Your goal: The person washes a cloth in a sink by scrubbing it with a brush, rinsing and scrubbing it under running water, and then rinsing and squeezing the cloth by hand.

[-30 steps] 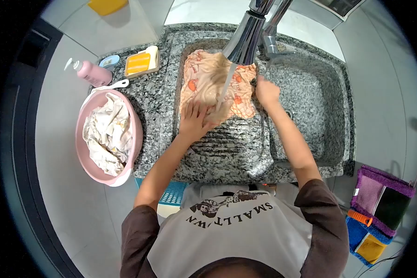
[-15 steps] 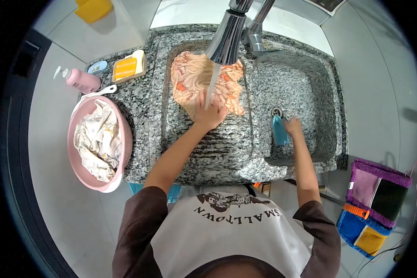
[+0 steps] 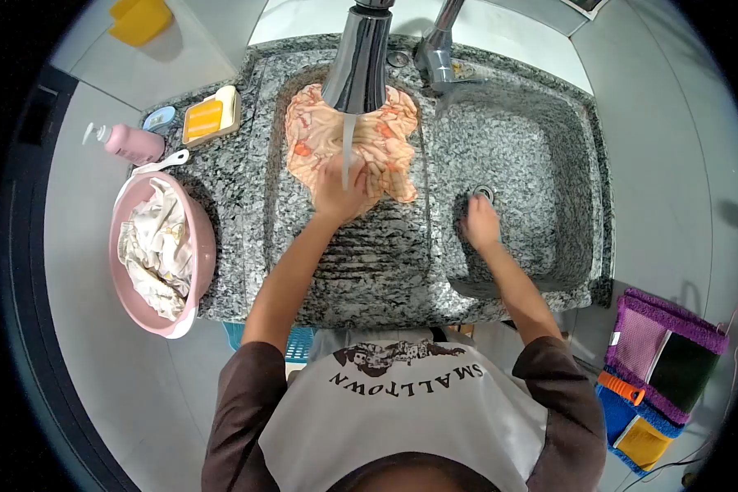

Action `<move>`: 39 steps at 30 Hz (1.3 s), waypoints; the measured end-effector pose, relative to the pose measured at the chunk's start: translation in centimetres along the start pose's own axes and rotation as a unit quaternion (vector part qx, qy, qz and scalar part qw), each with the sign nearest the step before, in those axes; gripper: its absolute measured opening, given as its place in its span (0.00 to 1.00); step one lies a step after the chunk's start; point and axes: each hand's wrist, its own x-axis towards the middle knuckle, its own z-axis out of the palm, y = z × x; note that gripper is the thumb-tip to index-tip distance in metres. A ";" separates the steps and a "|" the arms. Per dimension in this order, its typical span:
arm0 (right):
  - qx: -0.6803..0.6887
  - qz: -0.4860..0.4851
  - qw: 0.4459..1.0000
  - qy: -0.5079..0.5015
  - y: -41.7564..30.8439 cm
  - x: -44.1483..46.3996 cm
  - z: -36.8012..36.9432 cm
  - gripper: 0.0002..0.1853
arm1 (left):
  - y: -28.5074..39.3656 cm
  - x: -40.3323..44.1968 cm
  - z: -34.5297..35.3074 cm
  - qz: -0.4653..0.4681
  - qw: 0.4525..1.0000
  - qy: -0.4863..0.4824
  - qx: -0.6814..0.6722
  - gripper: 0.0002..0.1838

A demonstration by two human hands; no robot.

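A wet peach cloth with an orange pattern [image 3: 307, 115] lies crumpled in the left basin, under the running tap [image 3: 357, 70]. Water falls onto my left hand [image 3: 340, 189], whose fingers are curled into the cloth's near part. Over in the right basin, by the drain [image 3: 484, 193], my right hand [image 3: 481, 221] is closed, palm down. Beneath it is a blue brush, almost entirely hidden, with only a sliver of blue showing at the hand's edge.
A pink tub [image 3: 207, 254] of white clothes stands at the left. Behind it are a white-handled brush [image 3: 172, 160], a pink pump bottle [image 3: 135, 144] and a soap dish [image 3: 232, 115] with orange soap. The ridged granite slope [image 3: 344, 279] lies before me; coloured mats [image 3: 660, 353] hang right.
My left hand has gone from spread on the cloth to curled into it. My right hand has moved left over the blue brush, covering it. The whole view has shifted slightly.
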 end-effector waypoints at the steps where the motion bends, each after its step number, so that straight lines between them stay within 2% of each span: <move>1: -0.019 0.045 0.985 -0.167 -1.2 0.6 -0.3 0.31 | 0.1 -0.1 0.1 -0.002 1.000 -0.002 0.000 0.12; 3: -0.055 0.237 0.918 -0.315 -2.6 0.8 0.3 0.43 | 0.0 -0.3 0.1 -0.016 0.999 -0.003 -0.036 0.13; 4: -0.056 0.231 0.919 -0.316 -2.3 0.9 0.9 0.43 | 0.0 -0.5 0.1 -0.022 0.999 -0.002 -0.033 0.13; 6: -0.011 0.360 0.875 -0.324 -0.6 1.3 2.9 0.55 | 0.1 -0.6 0.0 -0.016 0.999 -0.034 0.026 0.16; 7: 0.046 0.396 0.868 -0.295 0.5 1.3 3.6 0.54 | 0.0 -0.9 0.0 -0.027 0.999 -0.034 0.032 0.16; 9: 0.062 0.373 0.898 -0.225 2.1 0.3 4.3 0.52 | -0.3 -1.4 -0.1 -0.007 0.990 -0.127 0.057 0.21; 10: 0.061 0.361 0.902 -0.229 2.8 0.1 4.7 0.52 | 0.0 -1.9 -0.3 -0.026 0.988 -0.133 0.070 0.25; 12: 0.023 0.327 0.934 -0.142 4.4 0.2 5.3 0.46 | 0.2 -2.8 -0.5 -0.019 0.991 -0.107 0.080 0.24; 15: 0.007 0.269 0.947 -0.177 7.0 0.3 6.2 0.41 | -0.4 -3.9 -1.2 -0.003 0.995 -0.082 0.059 0.24; 16: -0.019 0.250 0.955 -0.156 7.6 0.1 6.9 0.37 | -0.6 -4.1 -1.4 0.015 0.996 -0.076 0.049 0.23; 17: -0.018 0.243 0.957 -0.157 7.7 0.7 6.6 0.37 | -0.7 -4.3 -1.6 0.033 0.996 -0.069 0.038 0.23; 19: 0.033 0.296 0.918 -0.262 7.9 1.9 5.0 0.42 | -0.8 -4.6 -2.0 0.032 0.997 -0.054 0.034 0.22; 22: 0.050 0.298 0.913 -0.274 8.2 2.3 4.4 0.44 | -0.9 -4.2 -2.1 0.026 0.997 -0.078 0.013 0.26; 25: 0.081 0.280 0.917 -0.272 8.4 2.6 4.4 0.45 | -0.5 -2.5 -1.2 -0.022 0.993 -0.104 0.055 0.27; 27: 0.076 0.253 0.926 -0.270 6.8 2.7 2.8 0.46 | -0.1 -1.4 -1.1 -0.150 0.984 -0.095 0.012 0.27; 28: 0.081 0.269 0.913 -0.295 5.8 3.1 1.1 0.46 | -0.5 -1.5 -0.6 -0.150 0.984 -0.093 0.009 0.27; 29: 0.078 0.270 0.914 -0.294 6.0 3.3 1.2 0.46 | -0.9 -1.9 0.2 -0.113 0.990 -0.079 0.032 0.27; 31: 0.254 0.202 0.936 -0.139 7.0 3.5 1.7 0.44 | -1.1 -2.7 -0.1 -0.073 0.994 -0.065 0.053 0.27; 33: 0.401 0.186 0.895 -0.061 5.3 4.1 -0.5 0.41 | -0.9 -5.1 -3.3 -0.045 0.990 -0.130 0.014 0.25; 35: 0.381 0.140 0.914 0.003 1.9 5.1 -3.6 0.41 | -0.5 -7.8 -6.2 -0.049 0.986 -0.157 0.012 0.24; 37: 0.384 0.090 0.918 -0.042 -3.2 5.8 -8.2 0.39 | -0.6 -9.3 -8.1 -0.049 0.983 -0.177 0.014 0.23; 38: 0.350 0.044 0.936 -0.009 -6.5 5.7 -10.1 0.38 | -0.7 -10.0 -8.8 -0.046 0.980 -0.194 0.025 0.22; 39: 0.399 0.041 0.914 -0.054 -9.9 5.6 -12.4 0.37 | -0.9 -10.3 -9.2 -0.044 0.976 -0.211 0.036 0.22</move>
